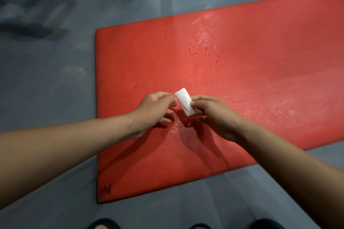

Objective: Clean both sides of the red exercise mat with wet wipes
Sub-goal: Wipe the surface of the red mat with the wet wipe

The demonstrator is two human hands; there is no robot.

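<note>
Both hands pinch folded wet wipe: left hand, right hand, above red exercise mat's near-left part. Wet streaks show; upper face seemingly part-wiped, underside likely remains.

left arm: bare, reaches in from lower left, wrist bent | left hand: fingers curled, fingertips pinching a folded white wipe at its top corner | right arm: bare, reaches in from lower right | right hand: thumb and fingers pinching the wipe's lower part
</note>
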